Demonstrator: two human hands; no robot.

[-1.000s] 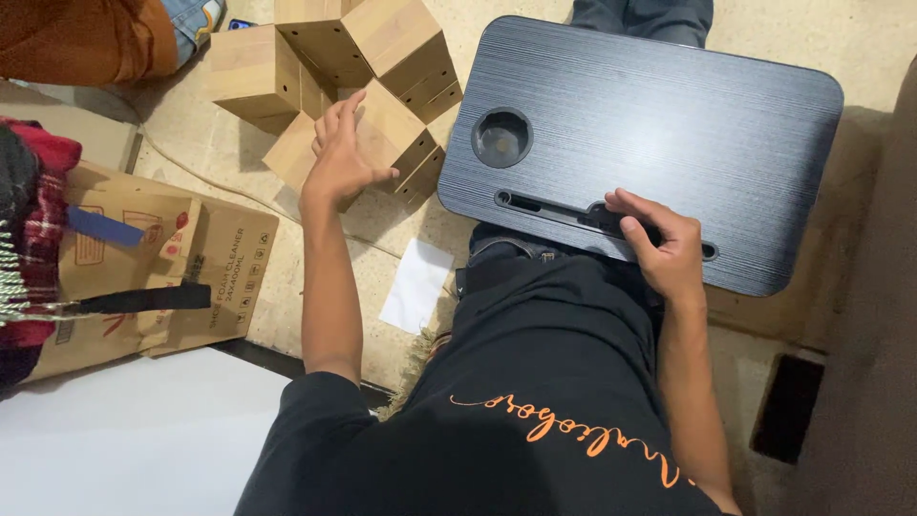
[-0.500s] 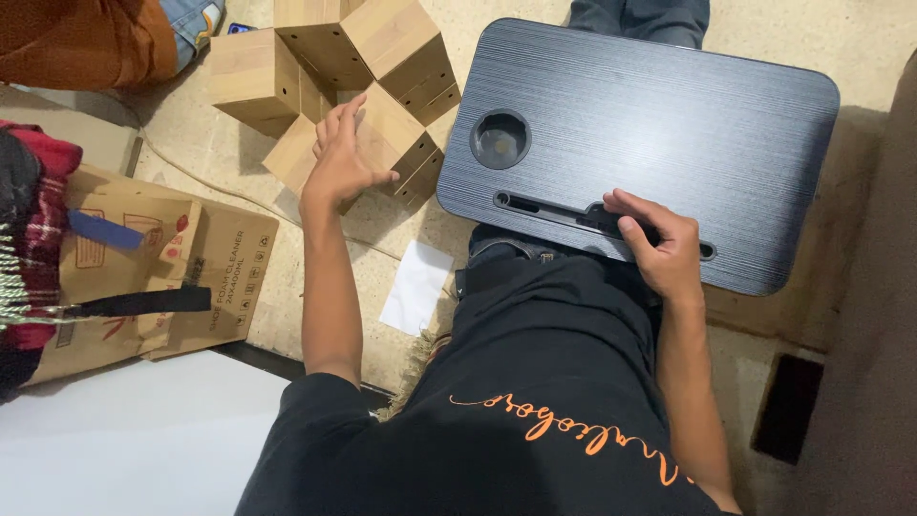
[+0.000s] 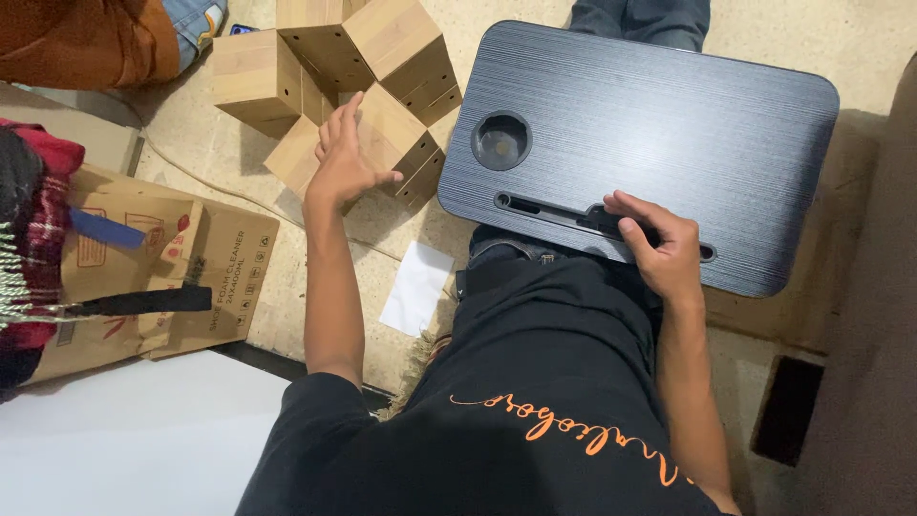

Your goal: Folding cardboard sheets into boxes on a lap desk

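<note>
Head view: the left hand [image 3: 346,158] lies open and flat on a wooden box [image 3: 382,129], one of a bunch of hollow wooden boxes [image 3: 315,67] packed close on the floor. The right hand [image 3: 659,244] curls its fingers into the long slot [image 3: 573,215] of a dark lap desk [image 3: 669,124]. The desk's round cup hole [image 3: 501,140] is empty. A cardboard box [image 3: 215,258] sits near the left arm, with bare floor between.
</note>
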